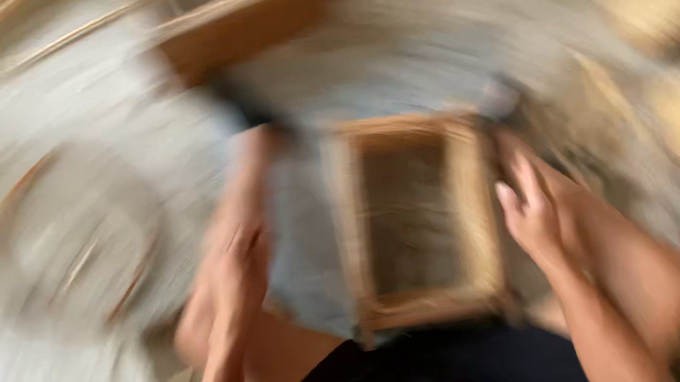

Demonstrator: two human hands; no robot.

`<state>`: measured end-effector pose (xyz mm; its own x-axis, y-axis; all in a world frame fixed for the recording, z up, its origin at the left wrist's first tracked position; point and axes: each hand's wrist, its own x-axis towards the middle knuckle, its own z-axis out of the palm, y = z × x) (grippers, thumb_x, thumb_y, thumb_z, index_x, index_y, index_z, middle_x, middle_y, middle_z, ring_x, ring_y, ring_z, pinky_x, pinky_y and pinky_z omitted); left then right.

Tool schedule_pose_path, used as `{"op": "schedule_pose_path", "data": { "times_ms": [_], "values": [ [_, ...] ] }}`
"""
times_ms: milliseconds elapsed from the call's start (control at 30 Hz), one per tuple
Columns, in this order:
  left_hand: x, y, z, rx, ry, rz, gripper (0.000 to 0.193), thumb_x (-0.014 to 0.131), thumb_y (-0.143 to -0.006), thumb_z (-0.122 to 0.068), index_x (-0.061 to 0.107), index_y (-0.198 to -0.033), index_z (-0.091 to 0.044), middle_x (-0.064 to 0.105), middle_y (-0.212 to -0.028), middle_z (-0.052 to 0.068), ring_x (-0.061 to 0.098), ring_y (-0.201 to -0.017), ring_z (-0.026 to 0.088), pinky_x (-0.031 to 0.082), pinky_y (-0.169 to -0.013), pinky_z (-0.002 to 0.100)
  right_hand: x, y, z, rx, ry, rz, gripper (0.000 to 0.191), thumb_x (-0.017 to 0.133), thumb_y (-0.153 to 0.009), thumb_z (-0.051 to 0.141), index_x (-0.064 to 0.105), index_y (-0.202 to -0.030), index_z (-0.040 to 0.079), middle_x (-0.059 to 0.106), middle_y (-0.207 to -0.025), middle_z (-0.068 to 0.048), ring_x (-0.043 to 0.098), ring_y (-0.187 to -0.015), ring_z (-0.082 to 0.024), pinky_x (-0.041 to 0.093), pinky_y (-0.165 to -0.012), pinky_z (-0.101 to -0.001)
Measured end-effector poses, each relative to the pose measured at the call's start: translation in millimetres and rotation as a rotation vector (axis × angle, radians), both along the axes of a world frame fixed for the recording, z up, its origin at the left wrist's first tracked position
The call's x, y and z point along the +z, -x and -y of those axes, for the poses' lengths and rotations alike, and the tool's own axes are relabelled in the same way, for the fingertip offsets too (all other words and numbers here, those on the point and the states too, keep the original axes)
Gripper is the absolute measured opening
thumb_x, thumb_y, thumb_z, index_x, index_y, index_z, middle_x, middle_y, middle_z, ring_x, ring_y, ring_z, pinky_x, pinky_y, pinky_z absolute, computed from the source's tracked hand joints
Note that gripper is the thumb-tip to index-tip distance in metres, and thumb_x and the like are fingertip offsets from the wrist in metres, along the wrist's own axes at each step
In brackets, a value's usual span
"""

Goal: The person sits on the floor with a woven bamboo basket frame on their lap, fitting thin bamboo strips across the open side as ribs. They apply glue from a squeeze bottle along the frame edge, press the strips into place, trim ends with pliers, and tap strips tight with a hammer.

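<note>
Blur hides both grips — cannot tell. Wooden frame (416, 220) sits between left hand (236, 274) and right hand (533, 220), above the lap; a loose hold could let it slip — likely sideways.

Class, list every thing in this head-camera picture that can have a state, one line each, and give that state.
Rectangular light wooden frame: lying flat between the two hands, blurred.
Left hand: beside the frame's left edge; grip too blurred to tell.
Right hand: fingers extended beside the frame's right edge; contact unclear.
Second wooden frame: farther away, heavily blurred.
</note>
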<state>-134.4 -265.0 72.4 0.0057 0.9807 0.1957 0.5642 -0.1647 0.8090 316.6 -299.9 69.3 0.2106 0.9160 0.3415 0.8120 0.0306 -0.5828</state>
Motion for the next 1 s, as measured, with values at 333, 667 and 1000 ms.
{"op": "schedule_pose_path", "data": {
  "times_ms": [333, 667, 1000],
  "values": [
    [-93.5, -61.6, 128.1, -0.312, 0.288, 0.136, 0.028, 0.058, -0.11, -0.013, 0.067, -0.12, 0.011, 0.074, -0.108, 0.02, 0.073, -0.1, 0.024, 0.062, -0.09, 0.034, -63.2, -172.6, 386.4, -0.867, 0.893, 0.175, 0.02, 0.064, -0.1, 0.019, 0.068, -0.115, 0.005, 0.072, -0.104, -0.024, 0.069, -0.09, -0.044, 0.056, -0.078, -0.0541],
    [-102.4, -120.6, 135.7, -0.303, 0.269, 0.03, 0.025, 0.058, -0.101, -0.008, 0.072, -0.117, 0.005, 0.076, -0.113, 0.018, 0.072, -0.107, 0.027, 0.057, -0.097, 0.037, -171.4, -193.5, 419.4, -0.629, 0.613, 0.238, 0.051, 0.076, -0.08, 0.028, 0.063, -0.124, 0.006, 0.067, -0.115, -0.021, 0.066, -0.11, -0.042, 0.055, -0.09, -0.0517],
    [-23.2, -209.7, 135.9, -0.683, 0.279, 0.07, 0.028, 0.069, -0.094, -0.023, 0.075, -0.119, -0.013, 0.074, -0.118, 0.011, 0.072, -0.11, 0.028, 0.057, -0.096, 0.038, -43.3, -98.2, 78.2, 0.015, 0.062, -0.183, 0.051, 0.067, -0.089, 0.028, 0.058, -0.133, 0.005, 0.062, -0.127, -0.018, 0.063, -0.116, -0.035, 0.053, -0.095, -0.0437]
  ]
}}
